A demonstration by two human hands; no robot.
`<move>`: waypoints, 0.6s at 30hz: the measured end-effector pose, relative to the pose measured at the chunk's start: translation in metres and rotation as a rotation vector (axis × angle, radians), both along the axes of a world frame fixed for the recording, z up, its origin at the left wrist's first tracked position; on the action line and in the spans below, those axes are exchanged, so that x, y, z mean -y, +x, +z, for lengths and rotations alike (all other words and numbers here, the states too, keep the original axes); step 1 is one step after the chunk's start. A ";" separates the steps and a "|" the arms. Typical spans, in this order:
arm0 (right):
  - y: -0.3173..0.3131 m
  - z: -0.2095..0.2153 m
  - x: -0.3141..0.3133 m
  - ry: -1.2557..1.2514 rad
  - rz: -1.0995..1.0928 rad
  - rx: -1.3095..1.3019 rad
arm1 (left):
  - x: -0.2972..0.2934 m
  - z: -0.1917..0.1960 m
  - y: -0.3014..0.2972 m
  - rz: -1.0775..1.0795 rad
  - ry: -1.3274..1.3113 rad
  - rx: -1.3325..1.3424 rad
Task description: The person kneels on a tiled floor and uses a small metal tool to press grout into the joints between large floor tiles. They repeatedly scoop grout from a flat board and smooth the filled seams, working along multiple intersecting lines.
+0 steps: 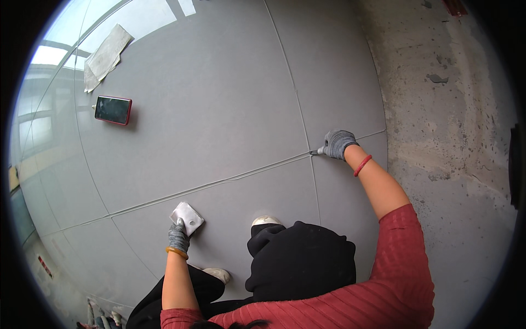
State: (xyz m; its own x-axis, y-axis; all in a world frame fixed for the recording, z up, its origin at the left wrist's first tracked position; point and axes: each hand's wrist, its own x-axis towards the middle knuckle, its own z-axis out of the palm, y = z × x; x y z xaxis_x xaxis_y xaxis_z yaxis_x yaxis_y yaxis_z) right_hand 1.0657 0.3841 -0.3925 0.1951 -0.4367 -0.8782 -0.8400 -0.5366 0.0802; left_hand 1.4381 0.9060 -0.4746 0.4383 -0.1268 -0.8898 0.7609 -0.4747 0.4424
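Observation:
My right hand (339, 145), in a grey knit glove, is closed round a small hand tool (320, 151) with a pale body and a dark tip. The tip rests where two tile joints cross; too little shows to name the tool's kind. A long joint (235, 178), with raised pale strips of filler along both sides, runs from there toward the lower left. Lower left of the tool, my gloved left hand (178, 237) grips a flat, whitish square pad (192, 220) with a small round grey spot. This pad is held just below the joint.
Large glossy grey tiles (192, 109) cover the floor. A phone in a red case (113, 111) stands propped at the upper left, near pale folded sheets (107, 59). Rough stained concrete (438, 126) borders the tiles on the right. My shoes (218, 274) are on the tiles.

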 end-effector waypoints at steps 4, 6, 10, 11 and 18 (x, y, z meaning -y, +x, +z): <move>-0.003 0.009 0.004 0.002 -0.029 -0.029 | 0.005 0.005 -0.003 -0.012 -0.029 0.034; -0.007 0.014 0.007 -0.016 -0.056 -0.073 | 0.008 0.008 -0.005 -0.011 -0.032 0.025; -0.017 0.020 0.013 -0.054 -0.042 -0.075 | 0.011 0.014 -0.004 -0.022 -0.022 0.006; -0.021 0.021 0.015 -0.070 -0.036 -0.078 | 0.012 0.015 -0.005 0.024 -0.031 -0.018; -0.055 0.019 0.041 -0.119 -0.038 -0.201 | 0.021 0.024 -0.008 0.013 -0.065 -0.015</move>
State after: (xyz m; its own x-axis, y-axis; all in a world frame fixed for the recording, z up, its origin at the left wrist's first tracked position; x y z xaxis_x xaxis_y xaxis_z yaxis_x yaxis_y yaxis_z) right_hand 1.0108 0.3434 -0.3736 0.0030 -0.5428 -0.8398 -0.8206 -0.4813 0.3082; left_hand 1.4303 0.8854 -0.4505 0.4266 -0.1793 -0.8865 0.7735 -0.4356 0.4603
